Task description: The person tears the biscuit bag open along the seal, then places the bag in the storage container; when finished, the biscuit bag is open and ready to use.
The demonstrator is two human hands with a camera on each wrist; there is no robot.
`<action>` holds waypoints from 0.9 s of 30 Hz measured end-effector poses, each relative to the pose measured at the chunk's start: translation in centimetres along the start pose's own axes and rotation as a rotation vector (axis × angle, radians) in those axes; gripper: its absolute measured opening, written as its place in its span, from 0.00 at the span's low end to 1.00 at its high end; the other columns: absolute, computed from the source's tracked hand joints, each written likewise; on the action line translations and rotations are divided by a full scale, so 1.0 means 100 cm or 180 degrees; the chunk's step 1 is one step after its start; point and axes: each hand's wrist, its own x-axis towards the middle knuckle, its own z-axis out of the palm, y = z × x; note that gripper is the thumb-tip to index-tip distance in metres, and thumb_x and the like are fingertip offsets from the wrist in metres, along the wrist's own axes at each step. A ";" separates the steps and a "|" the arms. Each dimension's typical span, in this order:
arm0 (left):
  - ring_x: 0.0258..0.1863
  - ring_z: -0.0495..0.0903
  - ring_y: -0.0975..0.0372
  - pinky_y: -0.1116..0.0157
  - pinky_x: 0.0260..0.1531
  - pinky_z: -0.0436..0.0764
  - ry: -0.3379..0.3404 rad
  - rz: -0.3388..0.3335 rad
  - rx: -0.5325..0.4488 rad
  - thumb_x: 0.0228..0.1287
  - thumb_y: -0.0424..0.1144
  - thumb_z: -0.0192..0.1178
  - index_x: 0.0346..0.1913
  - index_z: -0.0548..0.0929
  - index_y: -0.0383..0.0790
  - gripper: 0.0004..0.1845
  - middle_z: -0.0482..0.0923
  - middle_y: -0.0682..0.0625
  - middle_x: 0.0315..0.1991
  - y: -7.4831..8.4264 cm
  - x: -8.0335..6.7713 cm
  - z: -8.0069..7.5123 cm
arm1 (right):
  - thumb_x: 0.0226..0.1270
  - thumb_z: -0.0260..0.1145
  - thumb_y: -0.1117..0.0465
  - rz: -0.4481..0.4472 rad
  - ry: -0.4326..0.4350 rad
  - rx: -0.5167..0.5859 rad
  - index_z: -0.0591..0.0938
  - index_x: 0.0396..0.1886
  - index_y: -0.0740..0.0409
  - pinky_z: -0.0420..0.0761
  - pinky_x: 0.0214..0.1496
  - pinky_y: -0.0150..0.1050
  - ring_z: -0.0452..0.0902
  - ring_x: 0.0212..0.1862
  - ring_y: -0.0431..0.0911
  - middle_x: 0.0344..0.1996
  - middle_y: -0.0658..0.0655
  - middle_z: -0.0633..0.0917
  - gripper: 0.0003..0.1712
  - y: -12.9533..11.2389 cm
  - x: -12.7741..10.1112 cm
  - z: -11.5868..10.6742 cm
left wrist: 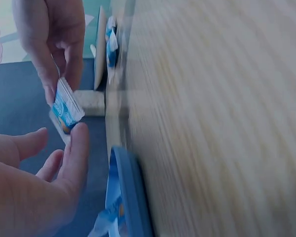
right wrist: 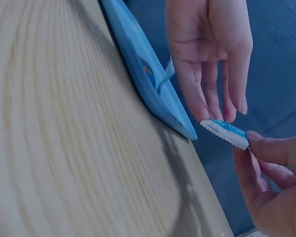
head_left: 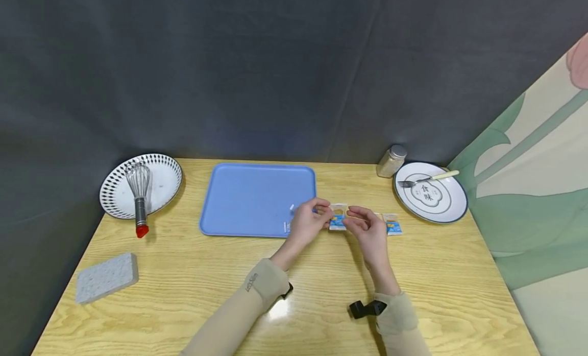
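head view: both hands meet above the wooden table (head_left: pixel 193 294), just right of the blue tray (head_left: pixel 257 197). the right hand (head_left: pixel 371 234) pinches a small blue-and-white sachet (head_left: pixel 339 219) between thumb and fingertips; the left hand (head_left: pixel 307 222) is at the sachet's other edge, fingertips touching it. a second sachet (head_left: pixel 393 225) lies on the table near the white plate with a fork (head_left: pixel 432 195); a small jar (head_left: pixel 391 161) stands just behind that plate. a torn sachet piece (head_left: pixel 288 224) sits at the tray's near right rim. far left: patterned plate with a whisk (head_left: pixel 140 185), grey sponge (head_left: pixel 106 277) nearer the front edge. left wrist view: left hand (left wrist: pixel 34 187) fingers mostly straight, one fingertip touching the sachet (left wrist: pixel 66 108); right hand (left wrist: pixel 54 39) grips it from above. right wrist view: right hand (right wrist: pixel 271 182) clamped on the sachet (right wrist: pixel 226 133) by its serrated end; left hand (right wrist: pixel 212 54) fingers extended, tips just at the sachet; tray (right wrist: pixel 148 79) edge behind.
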 end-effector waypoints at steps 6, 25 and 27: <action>0.40 0.91 0.49 0.61 0.39 0.89 -0.0040 0.0157 0.0470 0.77 0.32 0.66 0.57 0.86 0.26 0.14 0.88 0.36 0.47 -0.004 0.003 -0.013 | 0.68 0.68 0.83 -0.0041 -0.0062 0.0253 0.81 0.53 0.85 0.86 0.46 0.29 0.88 0.40 0.37 0.43 0.66 0.89 0.15 0.001 -0.007 0.011; 0.34 0.85 0.65 0.67 0.39 0.82 -0.0512 -0.0099 0.0200 0.74 0.29 0.67 0.47 0.90 0.27 0.07 0.90 0.40 0.40 0.000 0.005 -0.036 | 0.74 0.66 0.78 0.0012 -0.0171 0.0297 0.80 0.50 0.82 0.89 0.46 0.38 0.87 0.36 0.39 0.36 0.58 0.87 0.09 0.003 -0.012 0.025; 0.37 0.86 0.63 0.66 0.42 0.84 -0.0601 -0.0071 0.0321 0.75 0.30 0.68 0.48 0.90 0.29 0.07 0.90 0.42 0.42 0.001 0.005 -0.037 | 0.74 0.67 0.78 -0.0013 -0.0161 0.0312 0.81 0.48 0.82 0.90 0.45 0.40 0.88 0.35 0.40 0.35 0.60 0.88 0.08 0.003 -0.012 0.026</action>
